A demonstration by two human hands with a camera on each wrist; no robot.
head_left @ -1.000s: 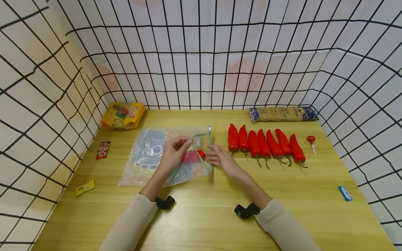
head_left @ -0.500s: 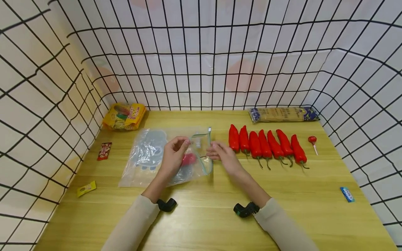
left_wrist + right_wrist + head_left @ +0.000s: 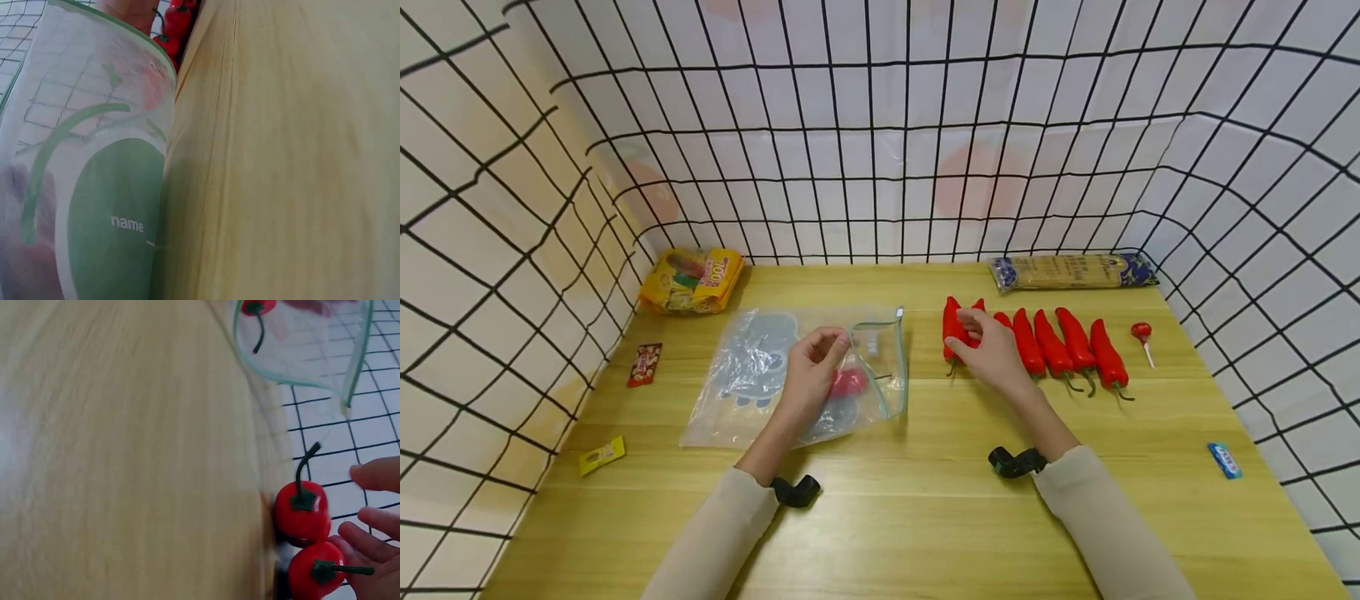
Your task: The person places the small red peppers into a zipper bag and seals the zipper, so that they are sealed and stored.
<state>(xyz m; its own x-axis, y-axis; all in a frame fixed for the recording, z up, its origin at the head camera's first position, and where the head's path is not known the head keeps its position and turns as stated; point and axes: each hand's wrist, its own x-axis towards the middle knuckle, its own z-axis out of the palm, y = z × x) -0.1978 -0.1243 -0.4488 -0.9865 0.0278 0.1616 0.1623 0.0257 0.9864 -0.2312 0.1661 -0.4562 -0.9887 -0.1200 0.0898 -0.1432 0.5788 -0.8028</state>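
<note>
My left hand (image 3: 808, 375) pinches the upper layer of a clear zip bag (image 3: 748, 358) with green edging, near its mouth. The mouth gapes to the right. Inside the bag lies a red chili pepper (image 3: 848, 382), its stem toward the opening. My right hand (image 3: 1000, 354) hovers over the left end of a row of red chili peppers (image 3: 1056, 346), thumb and fingers spread, hiding parts of some. In the right wrist view the fingers stand close to two peppers (image 3: 302, 514); whether they touch is unclear. The left wrist view shows the bag's printed side (image 3: 119, 212).
A yellow snack bag (image 3: 692, 281) stands back left, a long noodle packet (image 3: 1075, 272) back right. Small wrapped sweets (image 3: 644, 365) lie on the left, a lollipop (image 3: 1141, 332) and a blue packet (image 3: 1225, 460) on the right. Black wire mesh (image 3: 880, 150) encloses the wooden table (image 3: 910, 517).
My right hand has moved from the bag's mouth rightward to the pepper row. The pepper in the bag has slid slightly deeper. My left hand keeps its hold on the bag.
</note>
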